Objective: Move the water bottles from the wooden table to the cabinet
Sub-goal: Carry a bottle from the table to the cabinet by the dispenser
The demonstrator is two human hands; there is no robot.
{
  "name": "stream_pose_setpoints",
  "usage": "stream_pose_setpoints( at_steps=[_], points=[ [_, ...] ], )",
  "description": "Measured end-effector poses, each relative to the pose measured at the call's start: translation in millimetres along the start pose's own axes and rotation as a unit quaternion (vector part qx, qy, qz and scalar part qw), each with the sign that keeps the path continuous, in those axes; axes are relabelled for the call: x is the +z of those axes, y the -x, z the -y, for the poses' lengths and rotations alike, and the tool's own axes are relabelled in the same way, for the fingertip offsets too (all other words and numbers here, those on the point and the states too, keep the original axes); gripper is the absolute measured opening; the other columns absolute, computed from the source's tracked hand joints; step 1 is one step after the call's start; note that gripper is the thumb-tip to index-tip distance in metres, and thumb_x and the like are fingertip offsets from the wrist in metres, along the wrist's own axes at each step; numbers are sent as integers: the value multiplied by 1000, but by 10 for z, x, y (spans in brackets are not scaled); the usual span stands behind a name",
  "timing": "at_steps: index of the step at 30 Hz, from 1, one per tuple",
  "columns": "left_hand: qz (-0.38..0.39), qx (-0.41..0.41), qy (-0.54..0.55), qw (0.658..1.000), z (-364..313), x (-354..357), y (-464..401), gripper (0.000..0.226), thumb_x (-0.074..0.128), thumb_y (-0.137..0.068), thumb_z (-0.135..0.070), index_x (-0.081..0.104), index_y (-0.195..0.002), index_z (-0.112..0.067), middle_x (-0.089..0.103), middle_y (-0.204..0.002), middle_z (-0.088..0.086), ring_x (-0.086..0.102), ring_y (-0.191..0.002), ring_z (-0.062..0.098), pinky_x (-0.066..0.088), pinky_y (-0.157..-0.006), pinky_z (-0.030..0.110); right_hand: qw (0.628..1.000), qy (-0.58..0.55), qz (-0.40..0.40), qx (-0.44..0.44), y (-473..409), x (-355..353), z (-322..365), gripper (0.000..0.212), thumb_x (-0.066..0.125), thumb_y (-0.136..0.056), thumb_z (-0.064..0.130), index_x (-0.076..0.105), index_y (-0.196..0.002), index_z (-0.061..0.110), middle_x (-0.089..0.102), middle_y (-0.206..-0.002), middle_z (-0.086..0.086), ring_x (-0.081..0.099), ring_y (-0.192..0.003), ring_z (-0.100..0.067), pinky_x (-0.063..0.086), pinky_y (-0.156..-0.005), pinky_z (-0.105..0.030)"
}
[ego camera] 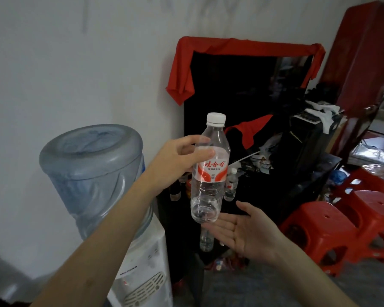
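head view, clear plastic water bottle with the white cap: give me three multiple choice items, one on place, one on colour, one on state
1. Where is the big blue water jug?
A. upside down on the white dispenser
B. on a red plastic stool
C. in the right hand

2. What colour is the cloth draped over the black cabinet?
A. green
B. red
C. yellow

3. How is the clear plastic water bottle with the white cap held?
A. lying on the floor
B. gripped by both hands
C. upright, gripped by the left hand

Key: 1 A, the jug sits inverted on the dispenser at left. 2 B, red fabric hangs along the cabinet top. 3 C, left fingers wrap its upper part; the right hand lies open below it.
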State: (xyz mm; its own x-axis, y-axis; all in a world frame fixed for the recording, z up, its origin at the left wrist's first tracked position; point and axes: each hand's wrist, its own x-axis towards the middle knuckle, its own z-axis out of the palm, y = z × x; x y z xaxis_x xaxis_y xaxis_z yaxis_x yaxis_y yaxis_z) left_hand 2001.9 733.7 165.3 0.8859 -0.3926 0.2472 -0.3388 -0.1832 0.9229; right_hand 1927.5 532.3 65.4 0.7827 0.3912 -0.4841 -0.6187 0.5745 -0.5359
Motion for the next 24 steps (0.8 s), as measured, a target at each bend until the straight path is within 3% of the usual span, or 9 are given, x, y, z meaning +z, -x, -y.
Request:
stream_pose_setpoints(
  at_steps=[12,18,24],
  points=[
    [-35,-40,18,998,791,-264,-1042,41,72,-92,-27,64,-132,-20,78,-111,0,75,-102,15,59,-96,44,999,21,4,42,-1186,-242,815,70,34,-100,48,51,-133,-11,59,-132,-31,61,-120,-38,54,-95,-41],
    [-73,-70,9,995,1269,-268,-1631,56,81,-78,-41,67,-129,-23,78,-113,0,75,-103,16,59,-95,42,993,49,12,104,-1981,-545,1385,71,33,-100,49,51,-133,-12,59,-131,-31,61,-121,-39,55,-93,-41],
    [-94,-128,-31,987,1866,-217,-2085,56,82,-82,-23,64,-135,-20,77,-115,-9,74,-103,12,58,-95,32,980,78,-13,182,-2907,-870,1739,68,38,-99,47,53,-131,-11,62,-127,-31,62,-118,-40,55,-91,-44]
  ],
)
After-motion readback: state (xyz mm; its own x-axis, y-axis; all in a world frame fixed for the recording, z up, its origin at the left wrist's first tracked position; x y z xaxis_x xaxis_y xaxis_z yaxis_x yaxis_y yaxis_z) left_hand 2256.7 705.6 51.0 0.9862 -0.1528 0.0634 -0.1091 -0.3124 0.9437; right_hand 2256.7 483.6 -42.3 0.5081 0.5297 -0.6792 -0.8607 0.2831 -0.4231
